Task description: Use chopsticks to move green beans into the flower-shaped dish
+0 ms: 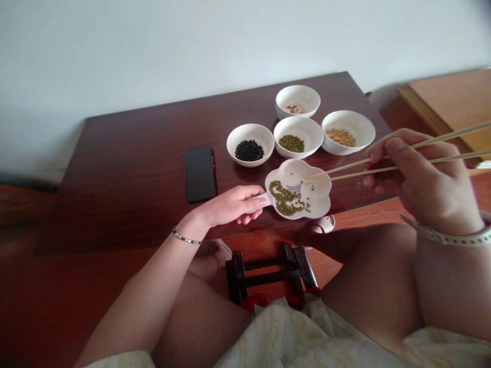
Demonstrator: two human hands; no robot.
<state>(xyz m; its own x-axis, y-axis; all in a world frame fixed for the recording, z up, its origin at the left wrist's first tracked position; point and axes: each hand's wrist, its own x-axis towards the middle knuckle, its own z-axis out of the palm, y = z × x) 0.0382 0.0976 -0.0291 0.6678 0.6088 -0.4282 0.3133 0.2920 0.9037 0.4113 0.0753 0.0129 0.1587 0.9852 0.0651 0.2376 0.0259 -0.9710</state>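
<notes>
Pale cloth [280,337], chopsticks [345,166] partly offscreen; dish handle [269,198] partly under fingers [251,191]

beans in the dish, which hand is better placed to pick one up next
Right, most likely: the right hand holds the chopsticks, their tips within the dish near loose beans. The left hand is busy gripping the dish's handle.

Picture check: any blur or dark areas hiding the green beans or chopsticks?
Head view: floor at far left dim and smeared; head view: wall darkened in the top-right corner; head view: chopsticks and green beans in the flower-shaped dish slightly soft but distinguishable, no glare hiding them.
</notes>
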